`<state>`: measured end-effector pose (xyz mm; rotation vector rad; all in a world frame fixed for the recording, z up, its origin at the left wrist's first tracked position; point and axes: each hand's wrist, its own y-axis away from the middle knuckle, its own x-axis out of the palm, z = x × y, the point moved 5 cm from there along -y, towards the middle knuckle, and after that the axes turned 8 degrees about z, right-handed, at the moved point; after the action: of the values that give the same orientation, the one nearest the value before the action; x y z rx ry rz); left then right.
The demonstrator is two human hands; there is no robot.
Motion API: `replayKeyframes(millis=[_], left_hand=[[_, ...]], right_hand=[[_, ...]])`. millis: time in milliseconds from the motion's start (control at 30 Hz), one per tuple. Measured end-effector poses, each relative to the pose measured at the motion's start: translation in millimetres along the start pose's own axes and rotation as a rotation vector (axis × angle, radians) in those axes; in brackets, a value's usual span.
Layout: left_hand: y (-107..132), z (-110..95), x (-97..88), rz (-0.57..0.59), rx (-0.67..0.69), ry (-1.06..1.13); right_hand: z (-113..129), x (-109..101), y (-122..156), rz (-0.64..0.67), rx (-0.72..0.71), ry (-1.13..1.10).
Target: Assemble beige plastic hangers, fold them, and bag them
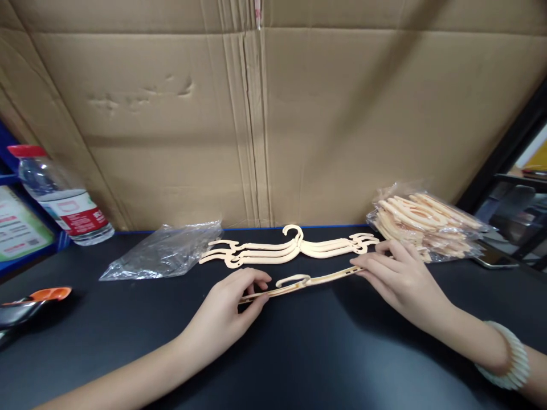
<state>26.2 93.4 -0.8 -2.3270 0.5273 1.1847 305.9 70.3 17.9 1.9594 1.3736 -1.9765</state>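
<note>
A beige clothes hanger (325, 279), seen nearly edge-on with its hook toward the middle, is held between both hands. My left hand (239, 296) pinches its left end between thumb and fingers. At the other end, my right hand (397, 273) grips the arm of the hanger with thumb and fingertips. Just beyond it, several more beige hangers (269, 253) lie flat on the black table (273, 353), overlapping, with one hook pointing away from me. The hanger ends inside my fingers are partly hidden.
Clear plastic bag (162, 250) lies crumpled at back left, near a red-capped water bottle (81, 213). Bagged hangers (427, 222) sit at back right beside a phone (498, 256). An orange-and-black tool (47, 295) lies at left. Cardboard (171, 114) stands behind the table.
</note>
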Motion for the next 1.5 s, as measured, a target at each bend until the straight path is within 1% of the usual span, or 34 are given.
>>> replayKeyframes(millis=[100,233,333,467,633,833,967,1067,1133,1233,1367,1400,1433,1500], left_hand=[[-1,0,-0.6,0.012,-0.018,0.018],[-2,1,-2.1,0.025,-0.03,0.031],[-2,3,-3.5,0.039,-0.062,0.069],[-5,8,-6.6,0.042,-0.137,0.177],[-9,11,-8.2,0.055,-0.209,0.311],[-10,13,-8.8,0.025,-0.209,0.34],[-10,13,-9.4,0.004,-0.224,0.361],[-10,12,-11.1,-0.01,-0.226,0.38],[-10,12,-12.2,-0.02,-0.227,0.398],[-10,14,-12.8,-0.036,-0.228,0.438],[-10,16,-12.6,-0.047,-0.233,0.456],[-10,15,-12.6,-0.046,-0.234,0.455],[-10,15,-12.6,-0.046,-0.233,0.459],[-10,13,-12.4,-0.035,-0.228,0.475]], right_hand=[[-1,-3,-1,0.006,0.023,0.1],[-2,-2,-3,0.045,0.076,0.304],[-1,-3,-4,0.039,0.109,0.425],[-1,-4,0,0.062,0.192,0.496],[-1,-1,3,0.078,0.208,0.494],[-4,-3,-1,0.024,0.222,0.389],[-2,-5,0,-0.004,0.217,0.248],[-2,-7,2,-0.045,0.241,0.134],[-3,-10,2,-0.084,0.256,0.03],[-7,-10,3,-0.147,0.259,-0.183],[-18,-1,6,-0.198,0.356,-0.479],[-20,2,7,-0.193,0.371,-0.528],[-20,5,7,-0.156,0.353,-0.557],[-15,13,4,0.015,0.222,-0.552]])
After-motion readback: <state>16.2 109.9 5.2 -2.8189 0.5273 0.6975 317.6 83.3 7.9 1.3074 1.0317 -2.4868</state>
